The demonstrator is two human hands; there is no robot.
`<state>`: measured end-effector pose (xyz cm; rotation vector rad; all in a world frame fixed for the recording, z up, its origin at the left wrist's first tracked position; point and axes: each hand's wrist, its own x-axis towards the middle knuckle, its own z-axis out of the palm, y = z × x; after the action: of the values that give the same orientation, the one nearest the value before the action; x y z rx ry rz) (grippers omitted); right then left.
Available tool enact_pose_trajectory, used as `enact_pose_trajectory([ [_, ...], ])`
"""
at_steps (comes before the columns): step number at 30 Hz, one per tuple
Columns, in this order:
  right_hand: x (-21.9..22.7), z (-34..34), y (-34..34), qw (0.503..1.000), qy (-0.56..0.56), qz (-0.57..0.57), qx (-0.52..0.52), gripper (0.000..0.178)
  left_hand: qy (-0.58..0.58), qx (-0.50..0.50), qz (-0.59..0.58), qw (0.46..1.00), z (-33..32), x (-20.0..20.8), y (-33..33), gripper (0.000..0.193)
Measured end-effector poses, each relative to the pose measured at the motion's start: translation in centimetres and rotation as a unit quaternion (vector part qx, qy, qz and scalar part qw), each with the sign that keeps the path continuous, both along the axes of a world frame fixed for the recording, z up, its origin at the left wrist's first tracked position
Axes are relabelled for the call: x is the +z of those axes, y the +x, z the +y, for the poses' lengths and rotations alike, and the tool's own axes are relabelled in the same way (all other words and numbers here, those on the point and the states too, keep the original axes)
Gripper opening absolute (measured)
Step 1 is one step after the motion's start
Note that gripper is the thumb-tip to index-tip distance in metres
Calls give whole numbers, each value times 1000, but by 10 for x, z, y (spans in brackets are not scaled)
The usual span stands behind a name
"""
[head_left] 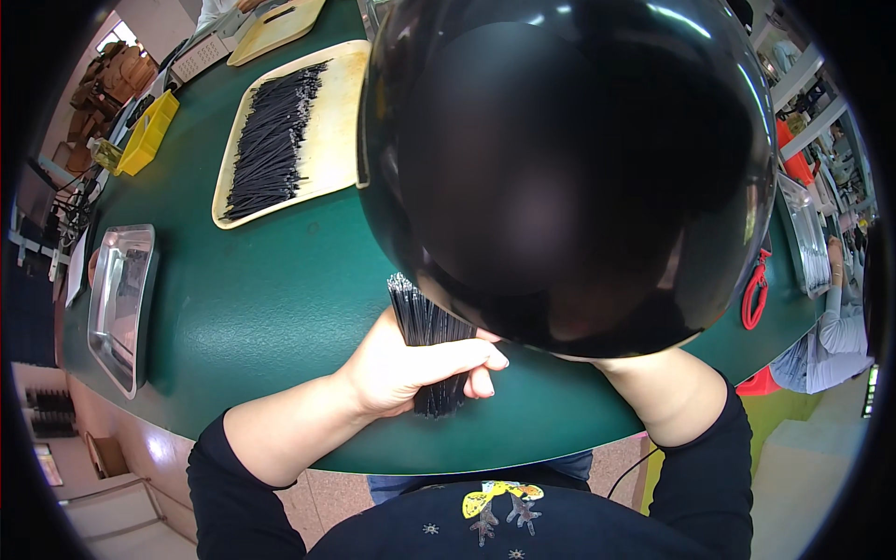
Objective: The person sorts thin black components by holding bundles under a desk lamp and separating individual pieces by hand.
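My left hand [397, 366] is closed around a thick bundle of short black wires [431, 322], fingers and thumb wrapped about its middle. The bundle stands roughly upright over the near part of the table, with pale, shiny tips at its top end. A large glossy black dome [569, 168] covers the middle and right of the view and overlaps the bundle's upper right side. Beneath its lower rim, my right forearm [667, 397] reaches in; the dome hides nearly all of my right hand, fingers included.
On the green table [252, 308], a cream tray [334, 131] holds many black wires [271, 140]. A clear, shiny tray [121, 308] lies at the left edge, a yellow bin [149, 133] farther back. Red-handled pliers [754, 297] lie right of the dome. Another person's arm [833, 289] shows far right.
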<state>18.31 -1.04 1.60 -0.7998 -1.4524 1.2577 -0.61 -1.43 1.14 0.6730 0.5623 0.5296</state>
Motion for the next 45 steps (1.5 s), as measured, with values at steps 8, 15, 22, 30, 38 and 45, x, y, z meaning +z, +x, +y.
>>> enact_pose_trajectory([
  [8,-2,3,3,997,45,47,-31,21,-48,55,-14,997,1,-6,-1,6],
  [15,2,0,4,996,-7,-15,84,21,-54,44,-30,997,2,4,-1,7],
  [22,0,-5,0,998,-26,40,33,22,-14,66,-6,998,-2,0,1,8],
  [30,10,-4,3,999,3,-27,-20,27,-16,57,2,998,0,1,0,7],
  [38,9,-2,3,1000,10,-24,-15,25,-28,45,-12,999,1,-1,-3,8],
  [45,8,-1,3,999,14,-24,-16,24,-48,42,-74,995,2,-4,-5,9],
])
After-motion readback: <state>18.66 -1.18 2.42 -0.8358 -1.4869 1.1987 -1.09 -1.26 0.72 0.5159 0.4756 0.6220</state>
